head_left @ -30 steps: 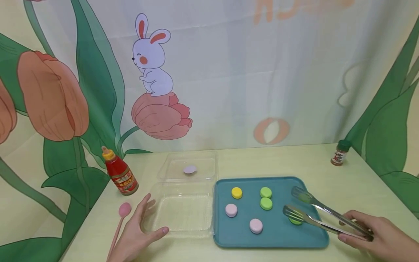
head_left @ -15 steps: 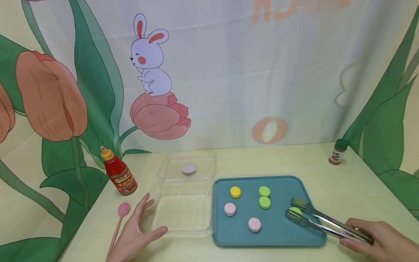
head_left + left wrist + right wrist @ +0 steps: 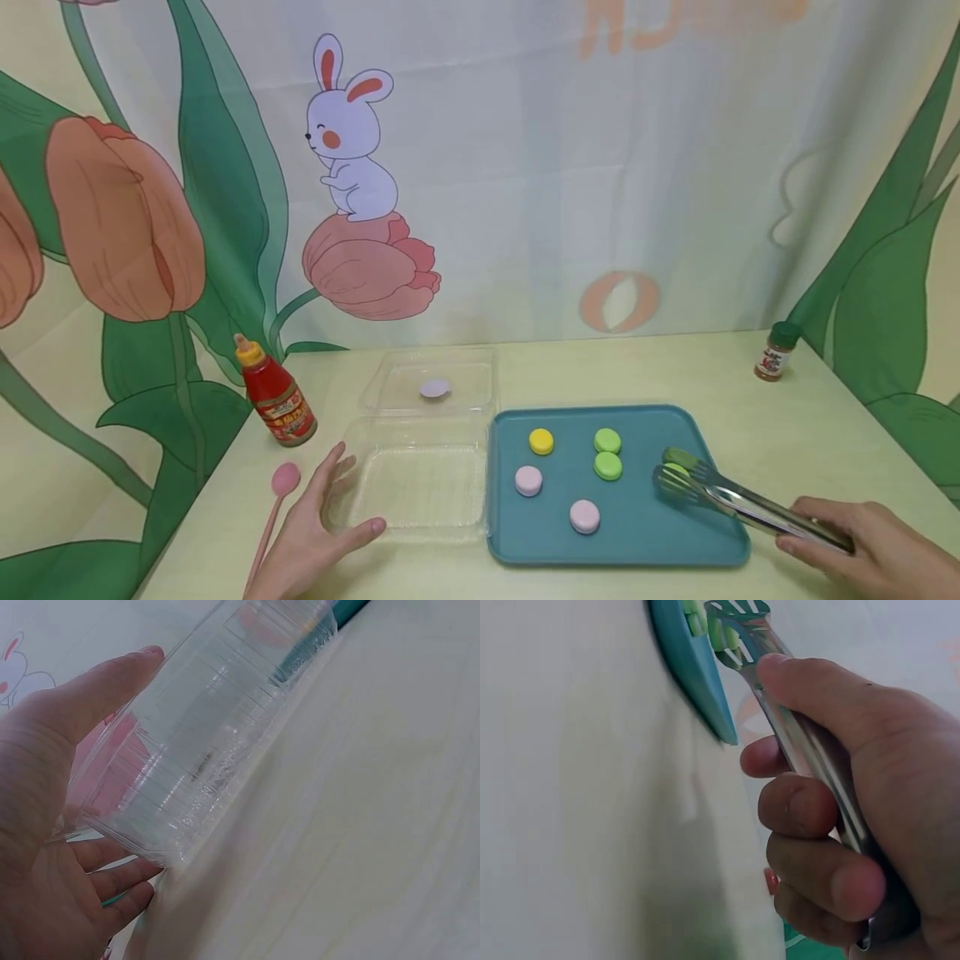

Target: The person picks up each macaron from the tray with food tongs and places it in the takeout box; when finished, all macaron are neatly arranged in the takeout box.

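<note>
My right hand (image 3: pixel 870 533) grips metal tongs (image 3: pixel 780 515). The tong tips close around a green macaron (image 3: pixel 677 471) at the right side of a blue tray (image 3: pixel 652 542). Also on the tray are two more green macarons (image 3: pixel 608 466), a yellow one (image 3: pixel 541 442) and two pale pink ones (image 3: pixel 584 517). Fingers spread, my left hand (image 3: pixel 307 533) rests at the near left corner of a clear plastic clamshell box (image 3: pixel 420 533). In the left wrist view its thumb lies at the box rim and the fingers sit beneath the corner. The box's lid (image 3: pixel 390 375) is folded back.
A red sauce bottle (image 3: pixel 281 400) with a yellow cap stands at the back left. Near it lies a pink long-handled spoon (image 3: pixel 285 481). A small green-capped spice jar (image 3: pixel 777 352) is at the back right. A printed rabbit curtain (image 3: pixel 510 167) hangs behind the table.
The tong tips have narrowed from wide apart to closed around the right-hand green macaron, which now sits slightly farther back. My left hand and the box stay where they were.
</note>
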Tool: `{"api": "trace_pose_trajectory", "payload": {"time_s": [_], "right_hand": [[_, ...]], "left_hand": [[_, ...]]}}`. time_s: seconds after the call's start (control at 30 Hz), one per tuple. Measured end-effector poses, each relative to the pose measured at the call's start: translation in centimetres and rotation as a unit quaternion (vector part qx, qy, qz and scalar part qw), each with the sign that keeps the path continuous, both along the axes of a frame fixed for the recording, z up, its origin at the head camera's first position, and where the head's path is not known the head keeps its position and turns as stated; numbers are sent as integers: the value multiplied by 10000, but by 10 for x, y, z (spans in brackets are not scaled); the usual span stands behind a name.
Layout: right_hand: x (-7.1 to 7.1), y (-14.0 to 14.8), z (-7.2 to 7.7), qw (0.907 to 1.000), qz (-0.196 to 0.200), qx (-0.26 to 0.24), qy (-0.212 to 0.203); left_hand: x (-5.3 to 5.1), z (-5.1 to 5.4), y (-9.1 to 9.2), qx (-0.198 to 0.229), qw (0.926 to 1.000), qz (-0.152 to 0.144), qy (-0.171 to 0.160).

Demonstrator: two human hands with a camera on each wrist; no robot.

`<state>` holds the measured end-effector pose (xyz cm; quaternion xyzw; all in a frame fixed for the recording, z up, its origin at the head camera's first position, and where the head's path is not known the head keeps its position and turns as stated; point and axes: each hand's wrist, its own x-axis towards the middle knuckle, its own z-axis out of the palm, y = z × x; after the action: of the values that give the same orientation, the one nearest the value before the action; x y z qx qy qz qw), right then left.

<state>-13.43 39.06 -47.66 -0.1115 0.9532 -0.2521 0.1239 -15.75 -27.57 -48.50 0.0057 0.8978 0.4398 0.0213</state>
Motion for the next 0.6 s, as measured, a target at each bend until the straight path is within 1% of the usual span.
{"api": "trace_pose_trajectory", "payload": {"time_s": [0.13, 0.23, 0.33, 0.37, 0.43, 0.57, 0.6], "right_hand": [[-3, -2, 7, 9996, 23, -67, 287], [-5, -6, 13, 9960, 189, -225, 848], [-9, -12, 16, 9857, 486, -432, 1555], [-10, -14, 18, 9825, 534, -482, 1720], [-15, -18, 21, 9806, 615, -557, 1775], [-27, -26, 30, 9804, 713, -663, 1711], [-30, -29, 33, 9792, 791, -714, 1725]], "left_hand": [[-1, -1, 0, 21, 10000, -15, 63], [-1, -2, -1, 43, 9999, -14, 91], [-1, -2, -1, 70, 9999, -3, 91], [-1, -2, -1, 75, 9999, 4, 81], [-1, -2, 0, 84, 10000, 13, 52], [-1, -1, 0, 54, 10000, 24, -12], [-1, -1, 0, 64, 10000, 23, -23]]}}
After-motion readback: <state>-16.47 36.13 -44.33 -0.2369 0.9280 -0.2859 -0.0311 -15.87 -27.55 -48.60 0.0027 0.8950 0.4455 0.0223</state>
